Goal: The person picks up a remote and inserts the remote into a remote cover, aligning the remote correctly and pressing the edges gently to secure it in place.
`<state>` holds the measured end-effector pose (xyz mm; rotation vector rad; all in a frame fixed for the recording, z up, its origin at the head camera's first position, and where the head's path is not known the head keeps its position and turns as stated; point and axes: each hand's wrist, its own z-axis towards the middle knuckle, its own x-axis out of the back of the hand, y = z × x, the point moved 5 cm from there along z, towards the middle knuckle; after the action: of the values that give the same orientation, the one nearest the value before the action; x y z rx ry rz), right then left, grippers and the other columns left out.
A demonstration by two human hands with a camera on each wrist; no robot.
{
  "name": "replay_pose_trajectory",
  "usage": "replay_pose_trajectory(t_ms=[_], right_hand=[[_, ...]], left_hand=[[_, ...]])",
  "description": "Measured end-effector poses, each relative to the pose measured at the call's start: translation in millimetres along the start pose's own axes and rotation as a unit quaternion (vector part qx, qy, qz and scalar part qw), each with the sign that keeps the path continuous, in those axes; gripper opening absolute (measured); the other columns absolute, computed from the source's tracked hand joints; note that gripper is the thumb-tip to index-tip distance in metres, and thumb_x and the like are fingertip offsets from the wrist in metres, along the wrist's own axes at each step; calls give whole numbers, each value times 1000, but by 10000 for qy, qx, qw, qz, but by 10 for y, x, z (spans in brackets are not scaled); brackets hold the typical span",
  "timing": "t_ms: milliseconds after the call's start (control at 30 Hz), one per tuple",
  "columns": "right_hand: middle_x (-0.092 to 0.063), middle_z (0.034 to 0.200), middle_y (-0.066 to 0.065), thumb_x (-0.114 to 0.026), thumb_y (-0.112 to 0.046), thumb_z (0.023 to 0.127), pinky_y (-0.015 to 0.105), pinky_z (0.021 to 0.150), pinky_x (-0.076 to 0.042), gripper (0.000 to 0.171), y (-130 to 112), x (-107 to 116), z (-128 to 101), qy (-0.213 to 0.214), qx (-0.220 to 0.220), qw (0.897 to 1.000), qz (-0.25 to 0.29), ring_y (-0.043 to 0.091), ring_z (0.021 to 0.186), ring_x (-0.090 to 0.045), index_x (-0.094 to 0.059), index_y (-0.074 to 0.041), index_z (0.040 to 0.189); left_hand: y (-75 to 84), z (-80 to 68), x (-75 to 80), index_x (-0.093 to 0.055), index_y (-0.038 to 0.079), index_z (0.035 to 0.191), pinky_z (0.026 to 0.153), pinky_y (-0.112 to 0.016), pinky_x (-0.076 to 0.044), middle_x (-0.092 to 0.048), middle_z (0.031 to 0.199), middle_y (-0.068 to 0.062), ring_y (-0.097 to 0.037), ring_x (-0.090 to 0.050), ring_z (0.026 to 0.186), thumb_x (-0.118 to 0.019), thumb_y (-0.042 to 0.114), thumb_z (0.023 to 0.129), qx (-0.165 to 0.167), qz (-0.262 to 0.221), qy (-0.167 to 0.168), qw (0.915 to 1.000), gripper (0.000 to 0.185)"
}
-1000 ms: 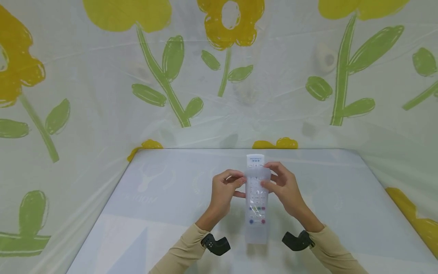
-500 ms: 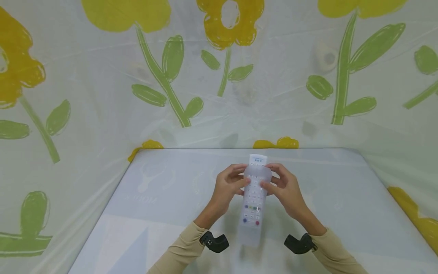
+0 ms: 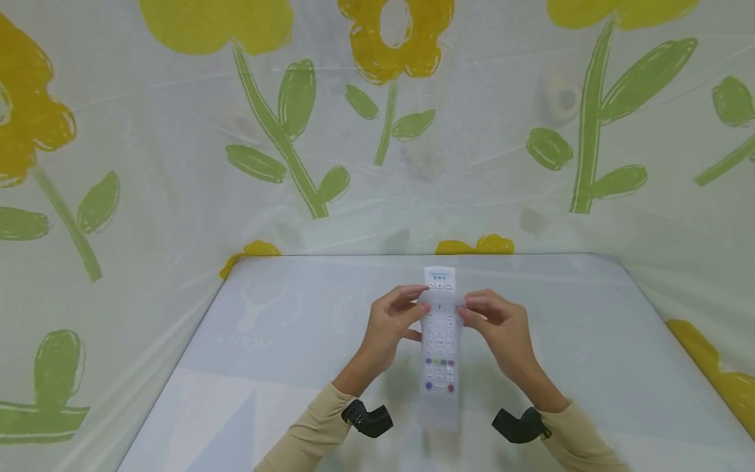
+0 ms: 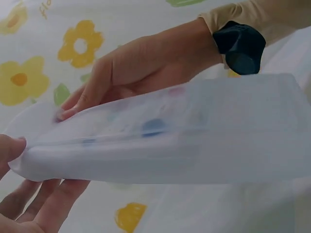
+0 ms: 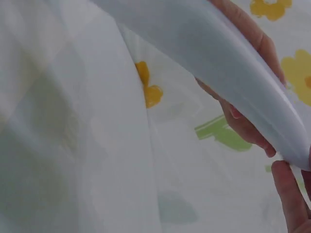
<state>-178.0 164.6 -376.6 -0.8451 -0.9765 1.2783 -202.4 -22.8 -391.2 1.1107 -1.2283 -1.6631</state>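
Observation:
A white remote control (image 3: 440, 276) with small buttons, some coloured, stands above the table, its top end sticking out of a translucent sleeve (image 3: 438, 414). The sleeve's lower end hangs past the remote, and its mouth flares near the top. My left hand (image 3: 385, 326) grips the left side of the mouth, thumb on the front. On the opposite side my right hand (image 3: 504, 331) pinches the sleeve's edge between thumb and fingers. In the left wrist view the cloudy sleeve (image 4: 248, 131) spans the picture. The right wrist view shows the underside of the sleeved remote (image 5: 209, 53).
Below the hands lies a pale table (image 3: 283, 367) with faint printed shapes. A white curtain (image 3: 483, 164) with yellow flowers and green stems rises behind its far edge. Black wrist cameras (image 3: 367, 419) sit on both tan sleeves.
The remote and its sleeve tilted lower-end left half a second ago and are now straighter. My right hand has shifted outward, its thumb from the front to the edge. My left thumb came onto the front.

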Motion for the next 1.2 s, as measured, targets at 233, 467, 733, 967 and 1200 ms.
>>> replay_pose_trajectory(t_ms=[233, 467, 733, 967, 1200], right_hand=[[-65, 93, 11, -66, 10, 82, 26, 79, -54, 14, -63, -17, -29, 166, 491, 9979, 377, 16, 88, -62, -68, 8, 96], [-65, 87, 5, -63, 8, 85, 27, 75, -56, 10, -36, -29, -41, 187, 176, 9958, 878, 18, 78, -63, -66, 11, 94], [-65, 87, 3, -63, 2, 88, 30, 71, -57, 15, -7, -20, -15, 176, -440, 9967, 652, 19, 78, -67, -64, 13, 98], [-61, 100, 5, -53, -9, 96, 31, 70, -57, 18, -3, -57, 24, -102, -988, 9878, 1199, 20, 86, -63, -63, 4, 103], [-58, 105, 4, -53, -14, 97, 31, 65, -57, 15, 43, -64, 53, -90, -1327, 9808, 1425, 19, 86, -62, -58, -6, 108]], left_hand=[[33, 3, -5, -64, 3, 118, 59, -41, -57, -63, 108, -12, -23, -64, 88, -66, 11, 89, -120, 99, -104, 9998, 31], [19, -24, -34, -63, 0, 118, 61, -42, -57, -65, 106, -12, -23, -65, 86, -66, 10, 89, -130, -40, -313, 9994, 32], [-21, -53, -42, -62, -3, 119, 63, -43, -57, -65, 107, -11, -22, -65, 89, -65, 6, 89, -93, -247, -386, 9989, 32], [-29, -65, -17, -61, -4, 121, 65, -42, -58, -64, 110, -10, -22, -64, 92, -61, 4, 91, -20, -346, -287, 9990, 31], [16, -85, -1, -62, -7, 116, 62, -40, -58, -60, 101, -8, -23, -61, 93, -62, -1, 88, -246, -337, -86, 9991, 28]])
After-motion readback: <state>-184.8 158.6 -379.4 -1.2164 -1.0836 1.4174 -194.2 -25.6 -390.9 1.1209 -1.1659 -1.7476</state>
